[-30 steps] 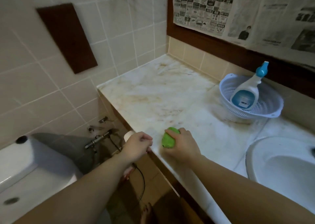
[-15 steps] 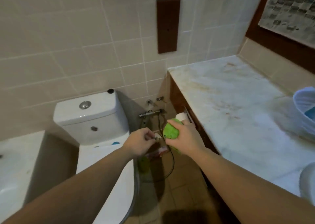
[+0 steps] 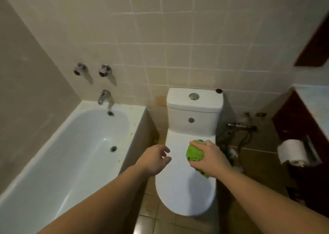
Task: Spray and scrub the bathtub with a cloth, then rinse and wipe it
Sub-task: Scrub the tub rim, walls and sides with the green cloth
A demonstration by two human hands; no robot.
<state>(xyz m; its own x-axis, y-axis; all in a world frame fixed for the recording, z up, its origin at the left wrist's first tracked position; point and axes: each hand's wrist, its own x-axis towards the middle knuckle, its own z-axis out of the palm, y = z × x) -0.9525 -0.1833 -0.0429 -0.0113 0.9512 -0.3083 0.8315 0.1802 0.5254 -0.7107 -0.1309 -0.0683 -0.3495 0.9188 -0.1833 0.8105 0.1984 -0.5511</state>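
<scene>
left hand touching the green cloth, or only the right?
Apart. The head view shows white toilet lid between the open left hand and the green cloth, which only the right hand grips.

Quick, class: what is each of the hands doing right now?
Left hand: open, fingers loosely curled, holding nothing.
Right hand: grips a bunched green cloth.
</scene>
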